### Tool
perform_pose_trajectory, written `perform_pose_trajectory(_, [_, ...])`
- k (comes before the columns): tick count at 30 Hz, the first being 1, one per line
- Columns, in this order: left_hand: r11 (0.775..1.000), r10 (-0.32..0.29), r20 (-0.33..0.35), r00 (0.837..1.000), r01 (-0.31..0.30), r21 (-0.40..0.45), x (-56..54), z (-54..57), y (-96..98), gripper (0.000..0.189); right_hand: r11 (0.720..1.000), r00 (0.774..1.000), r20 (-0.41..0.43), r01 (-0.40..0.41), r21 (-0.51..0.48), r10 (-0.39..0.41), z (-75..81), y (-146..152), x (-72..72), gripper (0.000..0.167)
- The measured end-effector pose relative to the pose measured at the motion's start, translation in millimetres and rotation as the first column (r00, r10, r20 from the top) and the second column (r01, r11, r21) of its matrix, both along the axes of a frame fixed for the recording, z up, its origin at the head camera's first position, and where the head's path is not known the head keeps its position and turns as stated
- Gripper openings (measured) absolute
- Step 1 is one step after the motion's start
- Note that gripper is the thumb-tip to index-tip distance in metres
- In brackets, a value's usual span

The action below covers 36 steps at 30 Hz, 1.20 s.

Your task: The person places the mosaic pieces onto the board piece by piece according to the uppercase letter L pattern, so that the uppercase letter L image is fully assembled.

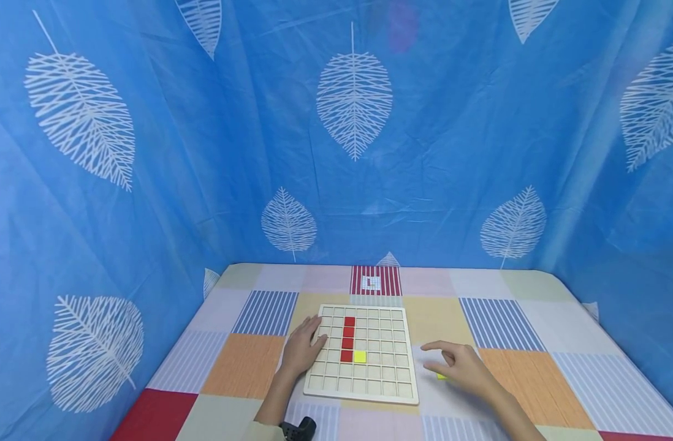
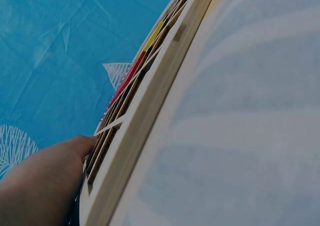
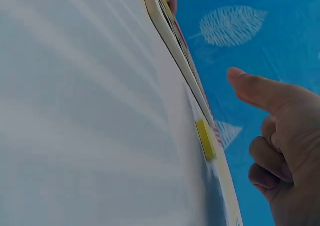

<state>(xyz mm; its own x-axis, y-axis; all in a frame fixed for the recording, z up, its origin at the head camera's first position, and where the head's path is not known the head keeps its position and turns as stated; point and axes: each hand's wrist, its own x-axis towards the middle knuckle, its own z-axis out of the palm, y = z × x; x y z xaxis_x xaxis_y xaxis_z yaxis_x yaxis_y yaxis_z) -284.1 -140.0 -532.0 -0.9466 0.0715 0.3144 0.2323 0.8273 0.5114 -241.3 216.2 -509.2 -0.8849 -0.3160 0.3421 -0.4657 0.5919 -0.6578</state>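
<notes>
A pale grid board (image 1: 388,387) lies on the tablecloth, with several red tiles (image 1: 348,343) in one column. Beside the lowest of these sits a yellow tile (image 1: 360,356). My left hand (image 1: 300,349) rests on the board's left edge, its thumb over the grid. To the right of the board hovers my right hand (image 1: 462,367), empty, thumb and index finger spread apart and the other fingers curled in. Another yellow tile (image 1: 442,376) lies on the cloth just under it, partly hidden by the hand; the right wrist view shows this loose yellow tile (image 3: 205,139) apart from the fingers.
A small card (image 1: 371,283) with a grid and a coloured pattern lies at the table's far edge, behind the board. Blue curtains (image 1: 425,153) with white leaf prints stand around the back and sides. The patchwork tablecloth (image 1: 518,380) extends on both sides of the board.
</notes>
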Motion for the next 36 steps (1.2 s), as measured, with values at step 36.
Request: perform_pose_trajectory(36, [1.0,-0.003,0.026,1.0,0.002,0.032,0.0,1.9,1.3,0.049,0.992,0.997,-0.063,0.045,0.114,-0.038,8.9,-49.8,-9.0,0.033])
